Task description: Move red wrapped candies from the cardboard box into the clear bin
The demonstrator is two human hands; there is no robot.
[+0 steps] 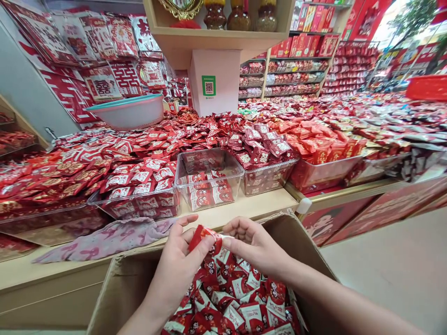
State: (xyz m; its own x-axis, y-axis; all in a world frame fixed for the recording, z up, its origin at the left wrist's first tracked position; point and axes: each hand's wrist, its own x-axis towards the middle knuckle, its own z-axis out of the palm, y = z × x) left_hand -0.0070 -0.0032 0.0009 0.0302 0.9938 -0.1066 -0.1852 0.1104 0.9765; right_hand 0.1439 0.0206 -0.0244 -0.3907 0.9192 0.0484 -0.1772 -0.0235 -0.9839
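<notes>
Above an open cardboard box [113,288], my left hand [185,253] pinches a small red and white candy packet [200,236] between thumb and fingers. My right hand [253,244] grips the white end of that same packet with its thumb and curled fingers. Below both hands, the box holds a heap of red and white packets [240,291]. Just beyond the hands stands a clear plastic bin [228,184] with a low layer of similar packets laid flat inside. My fingers cover part of the held packet.
Filled clear bins flank it: red and white packets [143,186] at left, maroon packets [267,151] and orange-red packets [321,144] at right. A pink-patterned cloth [108,239] lies on the counter ledge. Behind are a blue-rimmed basin [129,114] and a pillar with a QR sign [208,87].
</notes>
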